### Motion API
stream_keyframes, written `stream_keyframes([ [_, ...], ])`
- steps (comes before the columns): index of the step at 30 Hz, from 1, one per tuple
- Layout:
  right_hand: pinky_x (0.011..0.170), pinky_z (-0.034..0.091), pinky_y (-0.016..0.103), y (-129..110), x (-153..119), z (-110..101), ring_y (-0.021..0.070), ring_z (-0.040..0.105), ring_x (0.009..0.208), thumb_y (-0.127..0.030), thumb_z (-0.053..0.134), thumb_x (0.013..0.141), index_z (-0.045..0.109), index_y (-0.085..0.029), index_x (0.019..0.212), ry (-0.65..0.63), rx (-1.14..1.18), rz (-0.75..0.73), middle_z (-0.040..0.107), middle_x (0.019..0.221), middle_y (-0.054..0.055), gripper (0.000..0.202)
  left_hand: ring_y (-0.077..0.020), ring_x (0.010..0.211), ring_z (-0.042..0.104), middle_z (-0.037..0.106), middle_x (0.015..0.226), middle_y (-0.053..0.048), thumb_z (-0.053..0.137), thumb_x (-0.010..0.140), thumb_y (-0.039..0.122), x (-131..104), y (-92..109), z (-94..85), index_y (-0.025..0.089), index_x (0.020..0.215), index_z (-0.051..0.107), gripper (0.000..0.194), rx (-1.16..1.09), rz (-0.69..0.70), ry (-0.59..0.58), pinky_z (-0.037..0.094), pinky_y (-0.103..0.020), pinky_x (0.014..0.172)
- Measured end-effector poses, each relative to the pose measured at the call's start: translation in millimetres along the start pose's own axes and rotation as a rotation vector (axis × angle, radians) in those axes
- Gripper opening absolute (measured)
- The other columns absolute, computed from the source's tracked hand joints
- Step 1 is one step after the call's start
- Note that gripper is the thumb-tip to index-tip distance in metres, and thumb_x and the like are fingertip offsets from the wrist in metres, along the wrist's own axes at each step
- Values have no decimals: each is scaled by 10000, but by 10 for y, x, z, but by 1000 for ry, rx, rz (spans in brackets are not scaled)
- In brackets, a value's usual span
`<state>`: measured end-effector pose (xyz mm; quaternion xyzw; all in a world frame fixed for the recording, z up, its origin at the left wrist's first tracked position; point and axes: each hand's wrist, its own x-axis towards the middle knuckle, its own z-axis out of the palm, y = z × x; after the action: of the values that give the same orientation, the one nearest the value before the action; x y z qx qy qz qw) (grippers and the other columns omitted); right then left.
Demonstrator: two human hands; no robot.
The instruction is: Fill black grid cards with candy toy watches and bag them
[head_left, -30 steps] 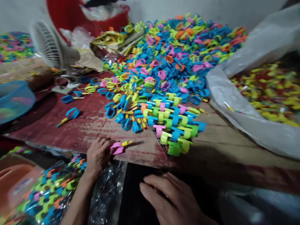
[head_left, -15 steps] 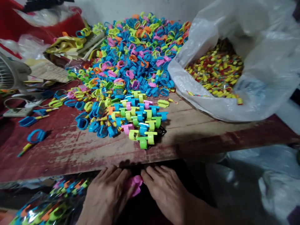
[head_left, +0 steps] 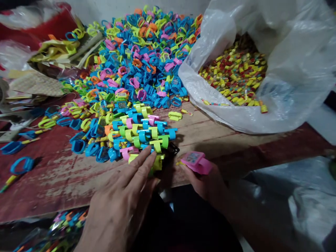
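Note:
My right hand (head_left: 210, 187) is closed around a pink toy watch (head_left: 193, 158) with a picture on its square face. A small yellow tip pokes out beside it on the left. My left hand (head_left: 126, 192) reaches over the table edge with its fingers stretched out. Its fingertips rest on the near end of a rack of bright toy watches (head_left: 144, 135), set in tight slanting rows of blue, green, yellow and pink. Part of this near end is hidden by the fingers. A black piece (head_left: 173, 148) sticks out at the rack's right side.
A large heap of loose toy watches (head_left: 147, 59) lies behind. On the right, a white plastic bag (head_left: 210, 108) holds many small yellow and red tubes (head_left: 236, 77). A blue watch (head_left: 22, 165) lies at left. Below the table are bagged watches (head_left: 63, 227).
My hands were together at the table edge around a pink item. Now my left hand has moved up to the rack, and my right hand has lifted the pink watch up and right.

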<state>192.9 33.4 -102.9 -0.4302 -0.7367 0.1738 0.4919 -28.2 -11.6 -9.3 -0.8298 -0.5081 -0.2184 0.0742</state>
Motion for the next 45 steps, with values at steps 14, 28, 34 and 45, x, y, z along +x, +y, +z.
stream_keyframes([
  [14, 759, 569, 250, 43, 82, 389, 165, 706, 854, -90, 568, 895, 601, -185, 1081, 22, -130, -120, 723, 942, 60, 211, -241, 941, 726, 659, 1282, -42, 475, 965, 323, 6, 58, 247, 236, 1233, 631, 322, 4, -74, 121, 611, -354, 727],
  [28, 675, 576, 287, -45, 64, 570, 206, 694, 794, -112, 512, 866, 530, -204, 1094, 64, -229, -72, 680, 905, 61, 246, -240, 920, 711, 569, 1377, -146, 384, 894, 68, 44, 147, 169, 217, 1410, 456, 541, 139, -2, -21, 608, -359, 695],
  [34, 653, 577, 290, -61, 63, 559, 204, 688, 763, -142, 481, 910, 535, -215, 1100, 47, -187, -81, 661, 875, 47, 211, -242, 853, 722, 597, 1343, -166, 430, 790, 36, 56, 164, 172, 212, 1347, 535, 594, 200, 46, -29, 623, -369, 672],
  [45, 622, 576, 331, -35, 64, 586, 240, 690, 777, -171, 461, 916, 531, -206, 1154, 13, -221, -82, 673, 935, 79, 251, -239, 761, 722, 636, 1299, -129, 459, 753, 55, 123, 269, 189, 238, 1281, 606, 578, 238, -79, 13, 609, -362, 570],
])
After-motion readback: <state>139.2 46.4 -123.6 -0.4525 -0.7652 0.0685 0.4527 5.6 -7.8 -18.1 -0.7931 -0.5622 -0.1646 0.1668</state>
